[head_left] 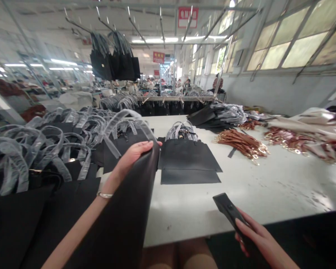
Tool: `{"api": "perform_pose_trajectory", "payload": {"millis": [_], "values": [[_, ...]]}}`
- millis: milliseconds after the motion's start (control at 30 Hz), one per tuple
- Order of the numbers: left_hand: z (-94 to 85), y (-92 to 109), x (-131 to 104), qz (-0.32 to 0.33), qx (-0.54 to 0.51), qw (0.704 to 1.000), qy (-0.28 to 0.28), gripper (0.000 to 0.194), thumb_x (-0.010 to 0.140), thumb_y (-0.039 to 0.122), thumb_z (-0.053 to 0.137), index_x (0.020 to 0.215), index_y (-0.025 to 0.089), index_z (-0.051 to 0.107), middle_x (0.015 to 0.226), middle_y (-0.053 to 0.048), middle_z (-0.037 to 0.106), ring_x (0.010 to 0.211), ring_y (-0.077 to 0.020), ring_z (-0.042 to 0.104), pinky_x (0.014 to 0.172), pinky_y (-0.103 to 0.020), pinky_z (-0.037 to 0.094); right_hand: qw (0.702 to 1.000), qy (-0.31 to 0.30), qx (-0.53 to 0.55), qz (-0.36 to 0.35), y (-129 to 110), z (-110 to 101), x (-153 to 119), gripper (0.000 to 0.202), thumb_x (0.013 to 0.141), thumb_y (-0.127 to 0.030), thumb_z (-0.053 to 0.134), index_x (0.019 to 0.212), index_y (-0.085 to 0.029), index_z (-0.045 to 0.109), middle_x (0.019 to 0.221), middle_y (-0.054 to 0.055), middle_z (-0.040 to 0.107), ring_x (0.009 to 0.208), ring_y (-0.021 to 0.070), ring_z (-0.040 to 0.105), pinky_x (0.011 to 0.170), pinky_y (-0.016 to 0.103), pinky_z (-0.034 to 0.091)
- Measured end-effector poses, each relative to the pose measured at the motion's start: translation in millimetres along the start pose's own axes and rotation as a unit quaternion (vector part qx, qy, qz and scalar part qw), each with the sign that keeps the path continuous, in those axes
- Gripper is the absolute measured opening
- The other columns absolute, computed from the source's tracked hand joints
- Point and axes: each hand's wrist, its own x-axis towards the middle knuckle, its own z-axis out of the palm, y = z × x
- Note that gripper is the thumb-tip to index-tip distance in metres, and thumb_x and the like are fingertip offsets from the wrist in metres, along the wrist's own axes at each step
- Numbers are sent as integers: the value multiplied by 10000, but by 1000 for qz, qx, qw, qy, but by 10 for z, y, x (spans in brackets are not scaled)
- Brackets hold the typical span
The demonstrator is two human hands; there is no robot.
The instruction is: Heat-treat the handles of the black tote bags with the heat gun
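Observation:
My left hand point(136, 151) grips the upper edge of a black leather bag panel point(128, 209), which hangs tilted toward me. A handle wrapped in clear plastic point(126, 116) loops up above that hand; it seems to belong to the panel. In my right hand point(254, 231) is a black handheld tool point(226, 207) with a broad flat head, held over the table's front edge. Its exact kind is unclear. Between and beyond my hands, flat black bag panels point(187, 158) with plastic-wrapped handles lie stacked on the white table point(184, 213).
Many black panels with wrapped handles point(53, 145) crowd the left side. Brown straps with gold clasps point(242, 144) lie to the right, near another black pile point(212, 116) and pale material point(316, 123). Finished-looking black bags point(114, 59) hang from a metal rack point(182, 98). People work far behind.

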Motion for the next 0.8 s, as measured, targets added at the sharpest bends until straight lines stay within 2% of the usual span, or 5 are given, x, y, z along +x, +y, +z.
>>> {"api": "perform_pose_trajectory", "payload": {"millis": [133, 233, 333, 500, 800], "values": [[363, -857, 153, -101, 202, 963, -144, 347, 841, 390, 584, 978, 81, 661, 670, -35, 610, 529, -127, 549, 531, -236, 454, 1000, 11, -5, 6, -14, -40, -33, 808, 771, -530, 647, 1438, -186, 348, 563, -24, 609, 449, 139, 557, 409, 215, 418], [440, -1505, 62, -59, 403, 900, -155, 282, 847, 344, 547, 748, 100, 649, 712, -56, 606, 681, -171, 577, 684, -289, 469, 1000, -8, -20, 18, -15, -46, 8, 826, 765, -533, 648, 1449, -193, 331, 551, -29, 606, 438, 141, 561, 401, 212, 418], [315, -1899, -182, 31, 524, 832, -183, 106, 795, 219, 606, 846, 135, 647, 969, -89, 624, 944, -224, 572, 880, -338, 444, 997, -43, -48, 49, -23, -9, 88, 792, 794, -518, 622, 1458, -220, 310, 547, -35, 603, 424, 142, 572, 385, 206, 411], [51, -2186, -593, 157, 625, 741, -191, 233, 823, 207, 609, 1055, 181, 607, 1247, -92, 539, 1196, -252, 464, 1089, -439, 312, 985, -100, -103, 91, -124, 105, 213, 624, 894, -465, 520, 1441, -242, 318, 533, -39, 585, 407, 128, 569, 362, 177, 397], [24, -2325, -718, 197, 623, 733, -189, 293, 872, 207, 535, 1165, 206, 542, 1260, -72, 554, 1203, -232, 460, 1125, -495, 247, 981, -120, -88, 125, -306, 120, 512, 443, 888, -532, 509, 1160, -182, 485, 554, -14, 592, 397, 119, 539, 355, 183, 421]]}}
